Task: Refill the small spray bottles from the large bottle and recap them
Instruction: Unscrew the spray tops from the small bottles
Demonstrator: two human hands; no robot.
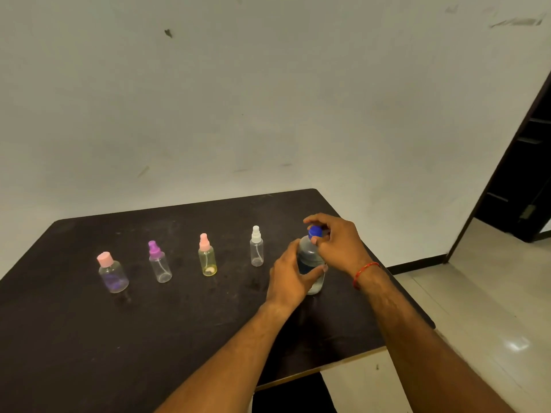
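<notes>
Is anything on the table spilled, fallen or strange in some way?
No spill shows, and every bottle stands upright. Only the leftmost bottle differs: it is wider, with a flat pink cap, while the other three small ones have spray heads.

Three small spray bottles (159,263) (207,257) (256,247), one small pink-capped bottle (112,274), one large bottle (307,253) with one blue cap (315,232), one table (89,338).

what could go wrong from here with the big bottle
1. The left hand grips the large bottle round its middle while the right hand pinches the blue cap; a squeeze once uncapped might spill liquid onto the table.
2. The white-topped spray bottle stands close beside the left hand and could get knocked over.
</notes>
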